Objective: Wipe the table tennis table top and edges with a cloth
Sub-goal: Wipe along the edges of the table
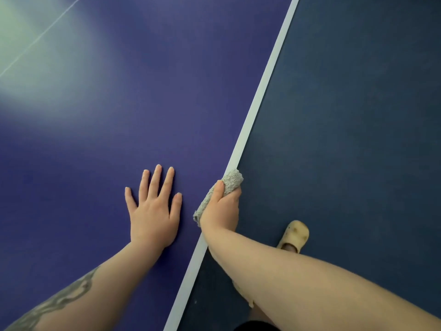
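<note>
The blue table tennis table top [143, 103] fills the left of the head view, with a white edge line [267, 75] running from upper right to lower middle. My left hand [154, 211] lies flat on the top, fingers spread, just inside that edge. My right hand [223, 207] grips a grey cloth [231, 181] wrapped over the table's edge, thumb on top, fingers curled down the side. Part of the cloth trails back along the edge under my wrist.
Dark blue floor [358, 127] lies to the right of the table. My foot in a pale yellow clog [296, 235] stands on it close to the edge. A thin white centre line [35, 41] crosses the table's far left, under a bright glare.
</note>
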{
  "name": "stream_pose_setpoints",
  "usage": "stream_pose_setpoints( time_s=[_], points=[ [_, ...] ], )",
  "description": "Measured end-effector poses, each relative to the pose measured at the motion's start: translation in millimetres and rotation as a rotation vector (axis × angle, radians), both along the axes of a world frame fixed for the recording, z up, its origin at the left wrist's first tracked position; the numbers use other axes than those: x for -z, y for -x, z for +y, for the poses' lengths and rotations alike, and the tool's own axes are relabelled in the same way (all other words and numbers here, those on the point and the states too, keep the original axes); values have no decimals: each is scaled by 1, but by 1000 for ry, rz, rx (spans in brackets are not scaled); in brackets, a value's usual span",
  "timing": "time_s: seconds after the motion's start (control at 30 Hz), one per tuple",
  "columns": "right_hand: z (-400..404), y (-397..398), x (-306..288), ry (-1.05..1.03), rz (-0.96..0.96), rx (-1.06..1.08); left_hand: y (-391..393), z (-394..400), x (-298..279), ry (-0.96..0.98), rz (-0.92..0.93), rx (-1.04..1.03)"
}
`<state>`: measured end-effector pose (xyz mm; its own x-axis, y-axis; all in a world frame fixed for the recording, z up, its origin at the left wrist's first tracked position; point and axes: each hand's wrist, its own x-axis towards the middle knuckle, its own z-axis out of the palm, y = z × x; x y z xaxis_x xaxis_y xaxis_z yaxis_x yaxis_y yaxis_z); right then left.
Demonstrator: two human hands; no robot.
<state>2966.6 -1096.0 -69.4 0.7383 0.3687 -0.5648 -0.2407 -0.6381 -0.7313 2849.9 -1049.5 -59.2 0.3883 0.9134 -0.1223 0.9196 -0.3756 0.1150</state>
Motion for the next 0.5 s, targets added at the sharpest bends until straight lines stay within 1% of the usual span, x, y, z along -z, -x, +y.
stream_pose_setpoints(
  time_s=[0.1, 0.17, 0.23, 0.37, 0.5],
  points=[
    [-30, 31, 1, -5, 32, -58, -1, -2, 1, -16, 24, -6],
    [-37, 37, 1, -7, 25, -51, -3, -1, 0, -13, 66, -9],
    [-20, 22, 3, 25, -45, -15, -12, 5, -4, -3, 75, -4],
    [20, -20, 0, 47, -84, 27, -56, 22, -3, 5, 8, 34],
    [7, -12, 1, -10, -83, 8, -75, 25, 1, -28, -14, 6]
  ],
)
